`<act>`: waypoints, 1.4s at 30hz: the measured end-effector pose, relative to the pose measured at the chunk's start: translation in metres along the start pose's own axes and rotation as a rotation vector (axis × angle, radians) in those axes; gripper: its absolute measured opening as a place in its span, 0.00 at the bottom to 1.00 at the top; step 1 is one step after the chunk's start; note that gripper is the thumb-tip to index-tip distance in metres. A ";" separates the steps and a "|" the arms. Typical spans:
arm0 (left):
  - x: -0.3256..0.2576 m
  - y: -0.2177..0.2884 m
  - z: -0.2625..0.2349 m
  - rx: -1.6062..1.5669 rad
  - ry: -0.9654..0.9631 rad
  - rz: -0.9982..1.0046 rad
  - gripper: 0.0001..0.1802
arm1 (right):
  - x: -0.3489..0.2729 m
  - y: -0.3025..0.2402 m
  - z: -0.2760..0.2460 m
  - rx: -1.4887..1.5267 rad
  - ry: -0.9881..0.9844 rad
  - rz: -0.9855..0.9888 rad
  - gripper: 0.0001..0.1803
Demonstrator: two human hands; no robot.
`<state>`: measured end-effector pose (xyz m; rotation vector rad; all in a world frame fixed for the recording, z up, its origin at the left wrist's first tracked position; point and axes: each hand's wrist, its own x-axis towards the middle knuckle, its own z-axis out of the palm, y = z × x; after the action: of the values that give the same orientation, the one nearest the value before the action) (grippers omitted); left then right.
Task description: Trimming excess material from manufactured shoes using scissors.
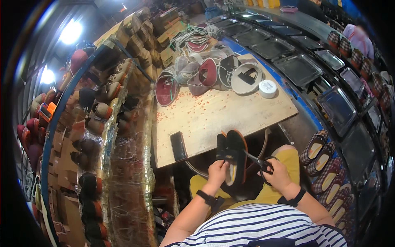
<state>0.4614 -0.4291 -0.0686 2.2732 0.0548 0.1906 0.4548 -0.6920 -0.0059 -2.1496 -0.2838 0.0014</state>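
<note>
Obs.: your left hand (217,169) is closed around the near end of a black slip-on shoe (235,154), gripping it at the heel side, over your lap and just past the near edge of the wooden work board (214,111). The shoe's long axis runs away from you, toe up toward the board, tilted slightly right; the orange-edged sole faces right.

Your right hand (277,175) is closed through the loops of black scissors (257,161). The blades point up-left and meet the shoe's right edge about mid-length. Whether the blades are parted or shut cannot be read at this size; probably slightly parted.

Relation: shoe lies between the hands, left hand touching it, right hand reaching it only via the scissors.

Nearby: a black phone (178,145) flat on the board to your left, a white round tub (268,88) at the far right, unfinished shoe uppers (197,74) heaped beyond.
</note>
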 end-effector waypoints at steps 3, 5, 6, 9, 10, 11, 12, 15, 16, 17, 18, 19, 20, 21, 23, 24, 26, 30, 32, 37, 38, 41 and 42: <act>-0.025 -0.010 -0.012 -0.831 -0.024 -0.538 0.08 | 0.003 -0.012 0.003 0.018 -0.161 0.123 0.24; -0.033 -0.007 -0.026 -0.874 -0.070 -0.518 0.09 | 0.006 -0.021 0.011 -0.075 -0.226 0.001 0.27; -0.039 -0.010 -0.028 -0.860 -0.084 -0.510 0.09 | 0.010 -0.025 0.016 -0.015 -0.285 -0.007 0.28; -0.052 -0.016 -0.037 -0.853 -0.140 -0.509 0.11 | 0.020 -0.037 0.026 -0.031 -0.407 -0.014 0.28; -0.055 -0.013 -0.041 -0.859 -0.154 -0.505 0.11 | 0.023 -0.043 0.027 -0.055 -0.407 -0.022 0.29; -0.057 -0.012 -0.043 -0.865 -0.169 -0.501 0.11 | 0.023 -0.043 0.029 -0.052 -0.409 -0.023 0.29; -0.059 -0.013 -0.045 -0.864 -0.169 -0.502 0.11 | 0.023 -0.041 0.033 -0.095 -0.372 -0.085 0.28; -0.064 -0.020 -0.051 -0.856 -0.197 -0.499 0.11 | 0.023 -0.040 0.032 -0.157 -0.354 -0.149 0.28; -0.065 -0.023 -0.051 -0.855 -0.201 -0.498 0.11 | 0.022 -0.038 0.030 -0.177 -0.369 -0.145 0.29; -0.066 -0.024 -0.052 -0.854 -0.205 -0.497 0.11 | 0.021 -0.034 0.031 -0.178 -0.367 -0.144 0.29; -0.068 -0.025 -0.054 -0.854 -0.208 -0.496 0.11 | 0.021 -0.026 0.033 -0.194 -0.366 -0.090 0.29; -0.070 -0.025 -0.056 -0.897 -0.219 -0.514 0.10 | 0.020 -0.021 0.034 -0.210 -0.362 -0.033 0.29; -0.071 -0.025 -0.058 -0.941 -0.231 -0.533 0.10 | 0.019 -0.019 0.033 -0.211 -0.357 -0.028 0.29; -0.071 -0.025 -0.059 -0.941 -0.238 -0.532 0.10 | 0.018 -0.017 0.032 -0.202 -0.356 -0.011 0.29; -0.073 -0.023 -0.061 -0.927 -0.296 -0.529 0.10 | 0.016 -0.017 0.031 -0.194 -0.356 0.007 0.29; -0.074 -0.020 -0.061 -0.926 -0.299 -0.529 0.10 | 0.017 -0.020 0.030 -0.229 -0.370 0.017 0.29; -0.074 -0.014 -0.063 -0.895 -0.373 -0.509 0.10 | 0.016 -0.020 0.031 -0.264 -0.386 0.028 0.29; -0.068 -0.009 -0.064 -0.942 -0.329 -0.600 0.11 | 0.013 -0.011 0.032 -0.332 -0.349 0.039 0.30; -0.058 0.007 -0.065 -1.130 -0.185 -0.560 0.15 | 0.010 -0.011 0.029 -0.350 -0.362 0.047 0.30; -0.045 -0.002 -0.063 -1.481 -0.085 -0.445 0.19 | -0.018 -0.011 0.025 -0.308 -0.453 -0.241 0.32; -0.044 -0.009 -0.061 -1.502 -0.077 -0.443 0.19 | -0.020 -0.012 0.025 -0.344 -0.513 -0.237 0.32; -0.043 0.002 -0.057 -1.465 -0.104 -0.407 0.18 | -0.018 -0.009 0.034 -0.356 -0.502 -0.190 0.32; -0.042 0.011 -0.056 -1.406 -0.133 -0.369 0.17 | -0.017 -0.008 0.035 -0.356 -0.502 -0.186 0.32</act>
<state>0.4110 -0.3983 -0.0290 0.8425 0.1958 -0.1127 0.4326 -0.6629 -0.0209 -2.4426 -0.8263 0.4158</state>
